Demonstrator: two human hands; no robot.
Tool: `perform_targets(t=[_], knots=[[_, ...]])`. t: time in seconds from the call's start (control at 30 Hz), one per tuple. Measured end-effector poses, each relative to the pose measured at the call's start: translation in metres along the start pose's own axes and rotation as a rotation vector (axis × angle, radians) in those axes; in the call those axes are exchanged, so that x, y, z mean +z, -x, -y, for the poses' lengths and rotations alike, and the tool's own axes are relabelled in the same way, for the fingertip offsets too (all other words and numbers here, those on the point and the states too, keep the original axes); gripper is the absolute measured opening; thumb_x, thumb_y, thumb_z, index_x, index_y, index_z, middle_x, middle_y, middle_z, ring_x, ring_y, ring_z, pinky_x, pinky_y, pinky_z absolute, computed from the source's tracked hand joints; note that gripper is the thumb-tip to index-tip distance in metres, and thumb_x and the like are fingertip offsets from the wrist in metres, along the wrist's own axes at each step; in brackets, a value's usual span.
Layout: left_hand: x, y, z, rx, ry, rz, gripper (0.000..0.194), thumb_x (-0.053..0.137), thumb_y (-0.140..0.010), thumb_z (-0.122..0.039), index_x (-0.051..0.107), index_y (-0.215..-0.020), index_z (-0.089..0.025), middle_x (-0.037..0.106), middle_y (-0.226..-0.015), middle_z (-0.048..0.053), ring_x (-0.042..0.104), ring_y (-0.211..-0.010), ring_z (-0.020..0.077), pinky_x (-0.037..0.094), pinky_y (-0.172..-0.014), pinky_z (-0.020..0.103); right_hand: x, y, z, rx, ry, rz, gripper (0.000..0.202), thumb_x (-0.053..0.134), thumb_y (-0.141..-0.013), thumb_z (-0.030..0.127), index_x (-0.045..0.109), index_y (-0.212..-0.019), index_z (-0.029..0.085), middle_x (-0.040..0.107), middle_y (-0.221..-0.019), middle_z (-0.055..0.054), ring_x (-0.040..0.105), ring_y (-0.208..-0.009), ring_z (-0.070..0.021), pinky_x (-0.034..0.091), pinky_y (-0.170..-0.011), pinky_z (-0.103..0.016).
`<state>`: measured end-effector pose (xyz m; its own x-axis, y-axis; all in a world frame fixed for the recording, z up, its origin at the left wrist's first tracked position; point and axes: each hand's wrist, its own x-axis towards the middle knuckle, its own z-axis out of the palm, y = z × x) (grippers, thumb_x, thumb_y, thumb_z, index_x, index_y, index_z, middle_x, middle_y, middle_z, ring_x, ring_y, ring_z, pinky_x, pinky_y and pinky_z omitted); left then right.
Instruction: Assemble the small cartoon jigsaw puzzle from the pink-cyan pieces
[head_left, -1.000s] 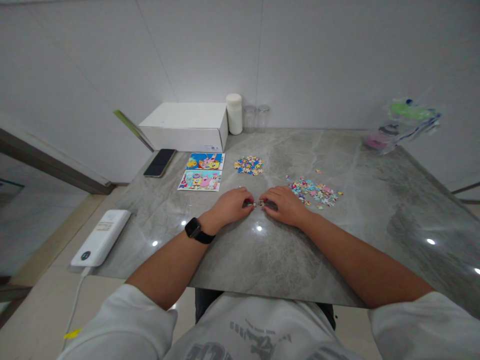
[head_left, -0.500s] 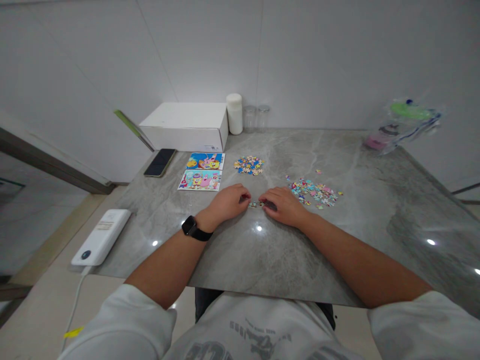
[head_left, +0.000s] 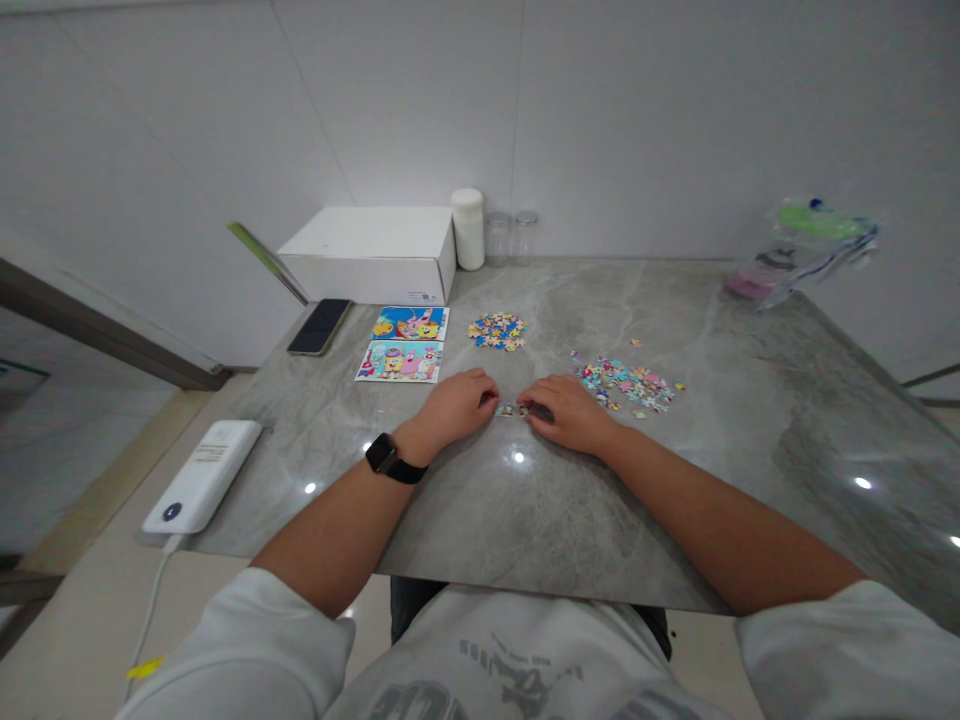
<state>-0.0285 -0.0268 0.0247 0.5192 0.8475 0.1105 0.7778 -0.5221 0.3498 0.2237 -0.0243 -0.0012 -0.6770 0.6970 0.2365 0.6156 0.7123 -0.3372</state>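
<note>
Small jigsaw puzzle pieces (head_left: 505,411) lie on the grey table between my two hands. My left hand (head_left: 463,400), with a black watch on its wrist, has its fingers curled together at the left end of these pieces. From the right, my right hand (head_left: 566,412) pinches at a puzzle piece (head_left: 523,410) at the other end. Just beyond my right hand spreads a pile of multicoloured puzzle pieces (head_left: 634,385). Farther back is a second pile of blue and yellow pieces (head_left: 498,331). Two cartoon picture cards (head_left: 401,361) lie left of it.
A phone (head_left: 321,327) lies by a white box (head_left: 371,250) at the back left. Beside the box stand a white bottle (head_left: 469,230) and two glass jars (head_left: 512,240). A white power bank (head_left: 204,475) sits at the left edge, a bagged cup (head_left: 780,262) at the back right.
My left hand has shifted very slightly left, showing a little more of the pieces between my hands. My right hand stays in nearly the same place.
</note>
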Motion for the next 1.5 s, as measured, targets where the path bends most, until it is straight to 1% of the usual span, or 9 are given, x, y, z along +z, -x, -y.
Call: perform_targets(t=[0.43,0.57,0.67,0.77,0.87,1.0,1.13,1.3,1.5], knots=[[0.0014,0.0002,0.0011,0.008,-0.012,0.002,0.019,0.059,-0.099,-0.025,0.077,-0.101,-0.019,0.072,-0.101,0.009,0.069,-0.094,0.0225,0.055,-0.087,0.035,0.0012,0.0013,-0.0016,-0.014,-0.005,-0.013,0.021,0.067,-0.095,0.026,0.074,-0.114,0.022,0.077,-0.111,-0.009,0.068,-0.105,-0.0273,0.043,-0.094,-0.04],[0.0008,0.0003,0.0021,0.018,-0.014,-0.014,0.02,0.058,-0.1,-0.025,0.076,-0.101,-0.018,0.072,-0.101,0.009,0.069,-0.094,0.0228,0.055,-0.087,0.035,0.0015,0.0018,-0.0023,-0.027,-0.013,-0.058,0.021,0.067,-0.094,0.024,0.073,-0.114,0.022,0.077,-0.109,-0.009,0.068,-0.104,-0.0277,0.044,-0.094,-0.041],[-0.0003,0.0003,0.0024,0.015,-0.007,-0.033,0.019,0.058,-0.1,-0.025,0.076,-0.1,-0.019,0.072,-0.101,0.008,0.069,-0.094,0.0226,0.055,-0.087,0.035,0.0011,0.0016,-0.0031,0.01,-0.044,-0.157,0.023,0.065,-0.092,0.019,0.073,-0.114,0.022,0.077,-0.106,-0.009,0.068,-0.099,-0.0267,0.046,-0.093,-0.041],[-0.0013,-0.0001,0.0025,0.006,-0.001,-0.054,0.018,0.058,-0.1,-0.026,0.075,-0.099,-0.019,0.071,-0.1,0.008,0.068,-0.093,0.0227,0.055,-0.087,0.035,0.0002,0.0005,-0.0045,0.105,-0.124,-0.319,0.027,0.06,-0.092,0.015,0.072,-0.114,0.023,0.076,-0.102,-0.007,0.068,-0.091,-0.0241,0.049,-0.091,-0.04],[-0.0011,-0.0006,0.0031,-0.001,0.006,-0.081,0.017,0.059,-0.099,-0.026,0.074,-0.098,-0.019,0.07,-0.1,0.008,0.068,-0.094,0.0231,0.055,-0.087,0.036,-0.0007,-0.0004,-0.0058,0.191,-0.252,-0.46,0.029,0.059,-0.091,0.017,0.071,-0.116,0.025,0.075,-0.101,-0.006,0.068,-0.089,-0.0222,0.053,-0.089,-0.038],[-0.0007,-0.0009,0.0039,-0.011,0.04,-0.129,0.016,0.059,-0.099,-0.026,0.073,-0.098,-0.019,0.07,-0.101,0.008,0.068,-0.095,0.023,0.055,-0.086,0.036,-0.0002,-0.0014,-0.0055,0.276,-0.407,-0.556,0.028,0.059,-0.091,0.021,0.071,-0.116,0.025,0.076,-0.101,-0.005,0.069,-0.091,-0.0213,0.054,-0.088,-0.037],[-0.0015,-0.0008,0.004,-0.014,0.065,-0.189,0.015,0.058,-0.099,-0.024,0.072,-0.097,-0.019,0.07,-0.103,0.007,0.068,-0.096,0.0229,0.055,-0.087,0.037,0.0008,-0.0028,-0.0038,0.341,-0.504,-0.579,0.024,0.06,-0.092,0.028,0.072,-0.113,0.025,0.077,-0.1,-0.004,0.069,-0.092,-0.0212,0.055,-0.089,-0.037],[-0.0018,-0.0008,0.0047,-0.017,0.073,-0.23,0.013,0.058,-0.098,-0.022,0.071,-0.096,-0.02,0.07,-0.102,0.007,0.067,-0.096,0.0219,0.055,-0.088,0.036,0.0001,-0.0047,-0.0034,0.372,-0.606,-0.583,0.022,0.062,-0.094,0.034,0.072,-0.11,0.024,0.077,-0.097,-0.004,0.07,-0.089,-0.0203,0.056,-0.087,-0.036],[-0.0014,-0.0003,0.0046,-0.008,0.084,-0.237,0.013,0.059,-0.099,-0.023,0.072,-0.097,-0.021,0.07,-0.103,0.007,0.067,-0.096,0.0217,0.055,-0.086,0.035,0.0017,-0.0048,-0.0043,0.381,-0.639,-0.575,0.021,0.061,-0.094,0.034,0.072,-0.109,0.024,0.078,-0.096,-0.004,0.071,-0.088,-0.0199,0.056,-0.085,-0.036]])
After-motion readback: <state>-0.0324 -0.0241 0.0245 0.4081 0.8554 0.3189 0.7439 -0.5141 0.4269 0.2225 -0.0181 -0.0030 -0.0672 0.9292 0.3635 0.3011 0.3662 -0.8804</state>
